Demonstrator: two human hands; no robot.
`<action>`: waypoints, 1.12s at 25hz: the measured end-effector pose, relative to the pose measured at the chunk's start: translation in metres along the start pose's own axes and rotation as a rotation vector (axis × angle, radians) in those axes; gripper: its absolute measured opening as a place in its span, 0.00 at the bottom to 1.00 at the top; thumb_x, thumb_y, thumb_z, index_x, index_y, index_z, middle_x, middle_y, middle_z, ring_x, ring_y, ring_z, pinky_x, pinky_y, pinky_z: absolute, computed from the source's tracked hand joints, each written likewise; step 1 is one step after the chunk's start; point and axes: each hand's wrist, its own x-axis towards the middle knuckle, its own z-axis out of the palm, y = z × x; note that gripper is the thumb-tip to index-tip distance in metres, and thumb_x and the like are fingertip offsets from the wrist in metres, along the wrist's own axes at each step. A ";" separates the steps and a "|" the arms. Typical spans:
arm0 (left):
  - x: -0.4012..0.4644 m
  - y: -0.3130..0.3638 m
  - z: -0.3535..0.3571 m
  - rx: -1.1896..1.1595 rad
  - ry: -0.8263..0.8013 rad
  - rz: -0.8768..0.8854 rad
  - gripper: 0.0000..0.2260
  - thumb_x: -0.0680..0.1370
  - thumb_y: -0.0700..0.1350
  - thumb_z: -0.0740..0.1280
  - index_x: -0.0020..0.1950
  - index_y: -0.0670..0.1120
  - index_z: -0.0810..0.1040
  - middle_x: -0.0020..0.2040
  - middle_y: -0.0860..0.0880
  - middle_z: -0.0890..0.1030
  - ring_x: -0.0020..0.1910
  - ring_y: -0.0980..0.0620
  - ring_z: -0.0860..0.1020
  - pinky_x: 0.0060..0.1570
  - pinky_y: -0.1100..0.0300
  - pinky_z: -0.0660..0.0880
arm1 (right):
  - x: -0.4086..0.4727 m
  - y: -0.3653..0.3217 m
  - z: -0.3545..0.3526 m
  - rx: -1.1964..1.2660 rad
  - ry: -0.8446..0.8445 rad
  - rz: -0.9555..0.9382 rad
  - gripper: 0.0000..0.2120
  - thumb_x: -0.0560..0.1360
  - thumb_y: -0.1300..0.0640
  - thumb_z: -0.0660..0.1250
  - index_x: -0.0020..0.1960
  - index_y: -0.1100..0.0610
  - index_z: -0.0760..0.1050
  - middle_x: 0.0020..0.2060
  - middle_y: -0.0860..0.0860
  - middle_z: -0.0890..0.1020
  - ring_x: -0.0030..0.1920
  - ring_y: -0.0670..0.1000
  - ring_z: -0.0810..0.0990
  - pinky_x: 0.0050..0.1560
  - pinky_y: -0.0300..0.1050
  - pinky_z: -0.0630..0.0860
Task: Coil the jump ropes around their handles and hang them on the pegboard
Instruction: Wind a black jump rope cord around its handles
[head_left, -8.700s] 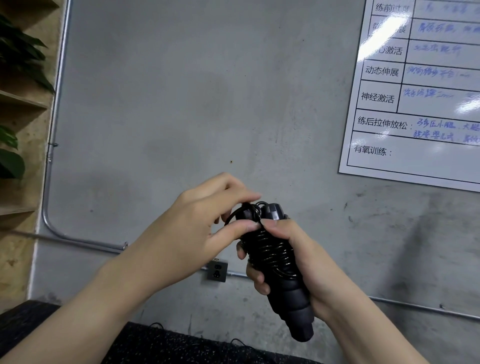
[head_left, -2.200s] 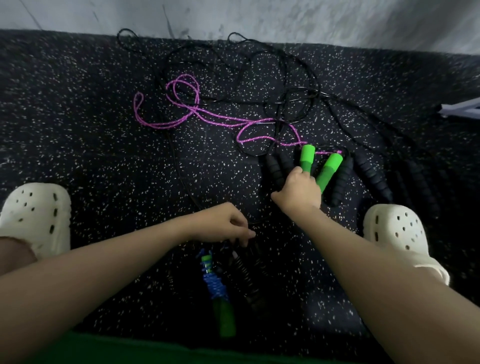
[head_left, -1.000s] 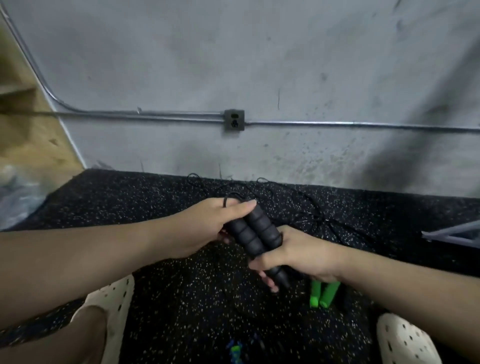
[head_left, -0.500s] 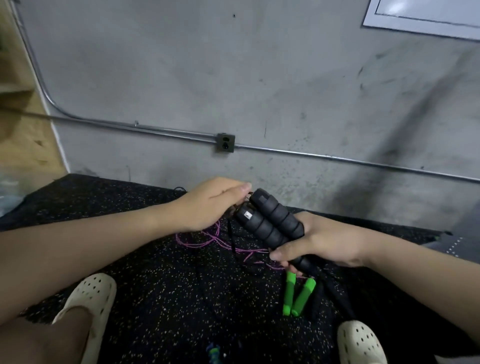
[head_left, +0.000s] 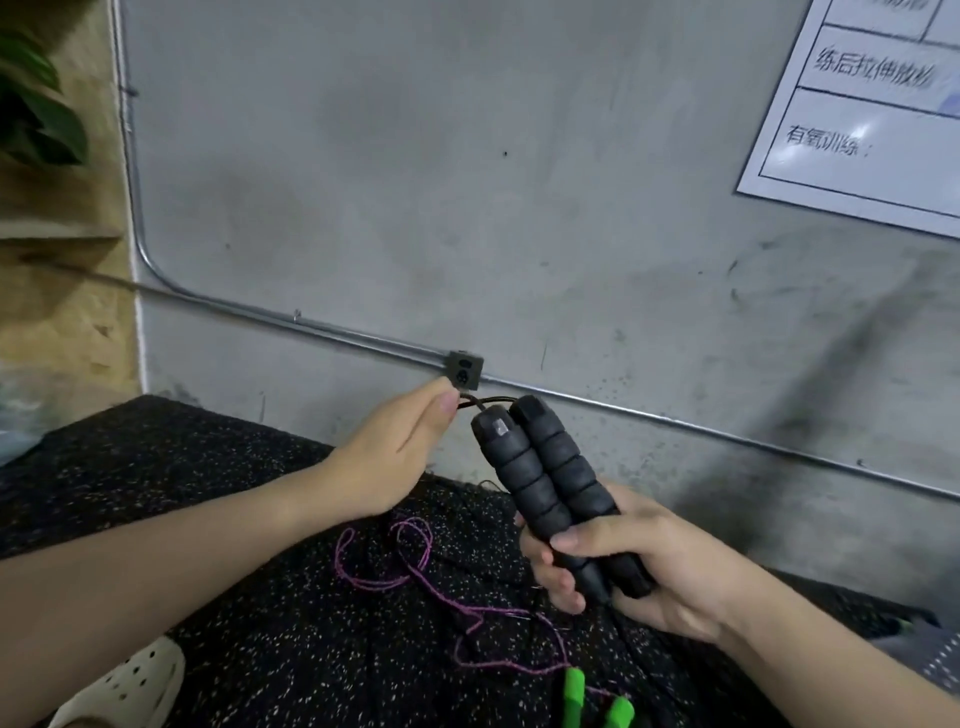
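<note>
Two black ribbed foam jump-rope handles (head_left: 550, 488), held side by side and tilted with their upper ends leaning left, in front of a grey concrete wall (head_left: 467, 182). Right hand (head_left: 639, 566): fingers and thumb curled round the lower halves of both handles, gripping them together. Left hand (head_left: 400, 447): thumb and fingers pinched on the thin black cord (head_left: 488, 401) just where it leaves the handle tops; the cord runs in a short arc from the pinch to the handles. One thin purple jump rope (head_left: 415, 571), lying in loose loops on the black speckled rubber floor mat (head_left: 208, 493) below the hands, leading toward two bright green handles (head_left: 574, 696) at the bottom edge, close together. One cream perforated clog (head_left: 130, 686), lower left, partly cut off by the frame. One metal conduit pipe (head_left: 311, 325), running down the wall, bending and continuing to the right, with a small dark wall socket (head_left: 464, 370) on it just behind the left hand's fingertips. One white board with printed grid and Chinese text (head_left: 872, 114), upper right, blurred. Green plant leaves (head_left: 36, 104) and light wooden shelving (head_left: 62, 291), far left.
</note>
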 end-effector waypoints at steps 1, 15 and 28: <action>0.000 -0.002 0.000 0.084 0.004 0.033 0.15 0.84 0.65 0.46 0.44 0.63 0.66 0.34 0.57 0.71 0.34 0.56 0.71 0.40 0.49 0.71 | 0.003 0.004 -0.001 0.038 -0.006 -0.021 0.13 0.74 0.68 0.67 0.58 0.63 0.74 0.41 0.59 0.73 0.38 0.55 0.71 0.37 0.46 0.69; -0.035 -0.008 0.056 -0.117 -0.432 -0.215 0.21 0.80 0.45 0.53 0.68 0.68 0.65 0.43 0.50 0.82 0.44 0.40 0.83 0.46 0.38 0.80 | 0.053 0.037 -0.001 0.011 0.319 -0.118 0.12 0.71 0.66 0.73 0.53 0.64 0.75 0.36 0.58 0.71 0.32 0.50 0.71 0.30 0.42 0.66; -0.038 -0.010 0.052 0.131 -0.558 -0.153 0.12 0.85 0.56 0.59 0.47 0.52 0.75 0.37 0.49 0.80 0.35 0.47 0.77 0.43 0.42 0.76 | 0.042 0.047 -0.031 -0.074 0.534 -0.028 0.08 0.76 0.69 0.69 0.50 0.62 0.72 0.32 0.54 0.71 0.29 0.49 0.69 0.28 0.42 0.66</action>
